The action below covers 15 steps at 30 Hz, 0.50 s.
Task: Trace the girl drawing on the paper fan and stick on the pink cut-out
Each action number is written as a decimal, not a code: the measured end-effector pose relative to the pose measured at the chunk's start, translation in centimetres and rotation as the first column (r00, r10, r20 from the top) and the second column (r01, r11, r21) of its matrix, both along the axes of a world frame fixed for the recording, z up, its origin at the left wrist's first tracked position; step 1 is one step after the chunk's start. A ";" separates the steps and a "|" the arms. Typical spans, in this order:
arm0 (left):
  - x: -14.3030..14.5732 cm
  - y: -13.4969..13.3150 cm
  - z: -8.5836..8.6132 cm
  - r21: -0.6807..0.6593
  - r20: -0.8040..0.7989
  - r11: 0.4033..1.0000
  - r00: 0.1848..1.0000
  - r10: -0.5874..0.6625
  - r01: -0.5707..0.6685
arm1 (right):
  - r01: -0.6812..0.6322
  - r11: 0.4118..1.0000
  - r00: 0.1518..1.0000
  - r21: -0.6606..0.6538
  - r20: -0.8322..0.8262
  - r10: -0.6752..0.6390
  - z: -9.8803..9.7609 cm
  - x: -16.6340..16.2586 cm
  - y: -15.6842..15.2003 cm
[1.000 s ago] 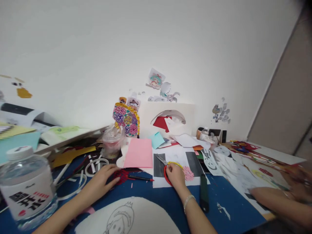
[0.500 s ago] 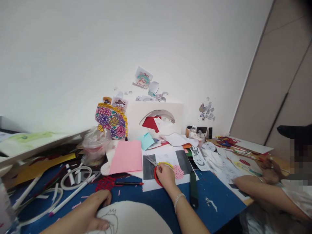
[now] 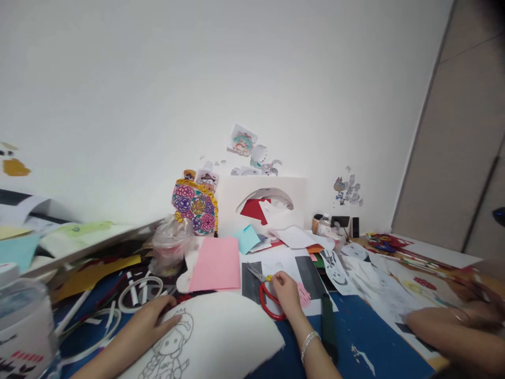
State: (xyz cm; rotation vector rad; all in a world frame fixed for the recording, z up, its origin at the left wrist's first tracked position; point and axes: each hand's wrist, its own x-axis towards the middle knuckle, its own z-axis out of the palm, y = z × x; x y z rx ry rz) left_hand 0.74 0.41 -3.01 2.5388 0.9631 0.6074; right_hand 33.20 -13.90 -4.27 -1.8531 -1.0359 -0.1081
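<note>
Cluttering blue table [image 3: 366,342], paper scraps, white wall [image 3: 158,95]

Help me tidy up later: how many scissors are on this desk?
1. The red-handled scissors lie on the grey and white paper, under the right hand, blades pointing toward the pink sheet. Others may be hidden under the clutter.

Past my hands a pink paper [image 3: 215,263] lies flat, with a small blue paper [image 3: 246,238] beside it. A flower picture [image 3: 194,205] stands by the wall. Far to my left sits a water bottle [image 3: 21,321]. Another person's arm [image 3: 453,329] rests on the table far to my right.
</note>
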 end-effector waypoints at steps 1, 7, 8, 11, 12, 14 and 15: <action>0.0 -0.3 0.2 0.024 -0.003 0.999 1.000 0.023 -0.023 | 0.002 1.000 1.000 -0.002 0.004 -0.002 0.0 -0.1 0.0; -0.3 -0.7 1.1 0.173 -0.038 0.979 0.992 0.117 -0.109 | 0.024 0.999 0.997 -0.044 0.076 -0.021 0.0 -0.9 -0.3; -0.4 -0.6 1.1 0.187 -0.038 0.976 0.992 0.117 -0.108 | 0.028 0.998 0.996 -0.054 0.088 -0.023 0.0 -1.0 -0.3; -0.5 -0.2 0.8 0.195 -0.053 0.976 0.993 0.106 -0.094 | 0.040 0.996 0.992 -0.084 0.120 -0.030 0.1 -1.0 -0.2; -0.4 -0.1 0.6 0.189 -0.062 0.979 0.994 0.093 -0.079 | 0.046 0.995 0.991 -0.093 0.130 -0.034 0.2 -1.0 -0.2; -0.1 0.0 0.4 0.177 -0.069 0.983 0.996 0.058 -0.045 | 0.062 0.992 0.988 -0.111 0.151 -0.045 0.3 -1.1 -0.2; 0.0 0.0 0.2 0.182 -0.055 0.983 0.997 0.048 -0.037 | 0.072 0.990 0.985 -0.120 0.162 -0.052 0.4 -1.1 -0.2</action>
